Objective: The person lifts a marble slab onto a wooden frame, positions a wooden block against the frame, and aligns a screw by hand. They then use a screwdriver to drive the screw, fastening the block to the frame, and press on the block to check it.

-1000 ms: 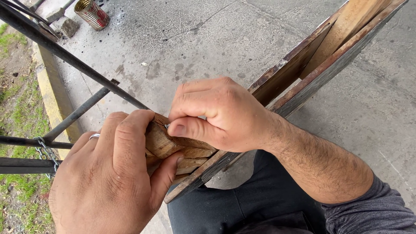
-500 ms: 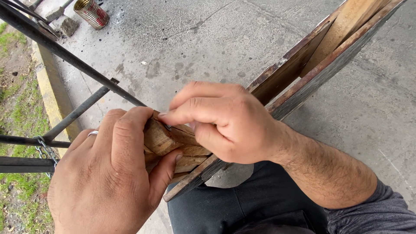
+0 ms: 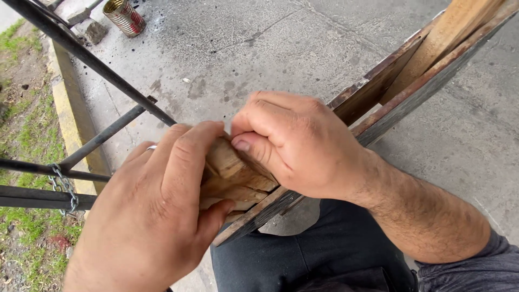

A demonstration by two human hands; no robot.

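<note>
- Gripping is being done by the left hand, closed around small wood pieces at the near end of a wooden frame.
- One piece is being pinched by the right hand; seating it is judged the step in hand, and steady pressure is being called for next.

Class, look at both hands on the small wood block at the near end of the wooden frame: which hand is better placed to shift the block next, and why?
Probably the right hand: its fingertips pinch the wood block from above. The left hand wraps the block and the end of the wooden frame, steadying them.
</note>
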